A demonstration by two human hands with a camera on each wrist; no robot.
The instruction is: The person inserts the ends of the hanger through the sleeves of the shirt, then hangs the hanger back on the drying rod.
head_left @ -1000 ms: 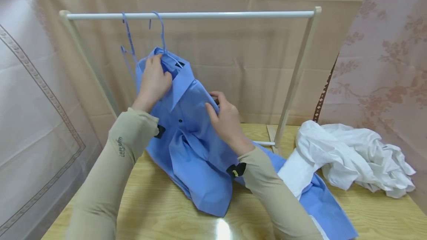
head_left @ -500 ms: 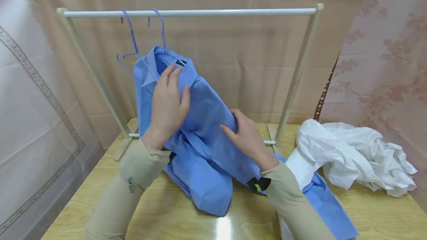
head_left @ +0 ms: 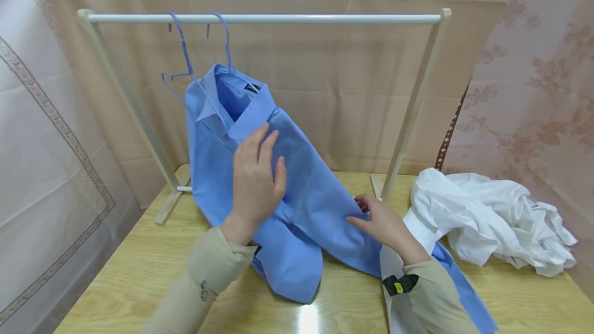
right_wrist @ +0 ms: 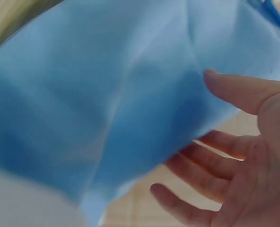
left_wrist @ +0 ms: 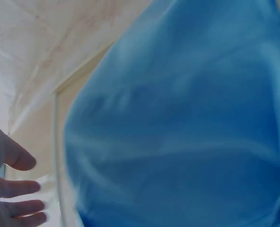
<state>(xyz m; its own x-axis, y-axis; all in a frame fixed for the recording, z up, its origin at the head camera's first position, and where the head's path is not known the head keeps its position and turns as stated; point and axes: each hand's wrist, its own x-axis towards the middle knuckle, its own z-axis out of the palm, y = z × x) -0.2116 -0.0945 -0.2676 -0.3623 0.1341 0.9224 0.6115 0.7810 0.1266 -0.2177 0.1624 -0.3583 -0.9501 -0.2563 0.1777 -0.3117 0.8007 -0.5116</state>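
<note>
i count two hands from where i sit, one blue shirt [head_left: 306, 184], and two blue hangers hooked on the rail of a single rack [head_left: 325, 18]. the right-side hanger [head_left: 227, 48] runs down into the collar [head_left: 255, 117] of the shirt; the left-side hanger [head_left: 184, 50] stands just beside it, its arm crossing in front of the collar.

the shirt hangs in the left half of the rack, collar up and its front turned to me, the lower part resting on the table [head_left: 125, 277]. i read its long axis as sloping from the collar at upper left down to the right, where one sleeve [head_left: 334, 218] stretches out. one black label [head_left: 252, 88] sits inside the neck.

the left hand [head_left: 256, 182] is in front of the chest, fingers extended and spread, holding nothing; on the left wrist view i see it apart from the cloth. the right hand [head_left: 384, 223] is at the sleeve, thumb over the front and fingers behind the edge, well spread rather than pinching.

one heap of white cloth [head_left: 492, 215] lies to the right, with a strip of blue cloth [head_left: 468, 293] running out from under it; i cannot tell whether that belongs to the same shirt.
</note>
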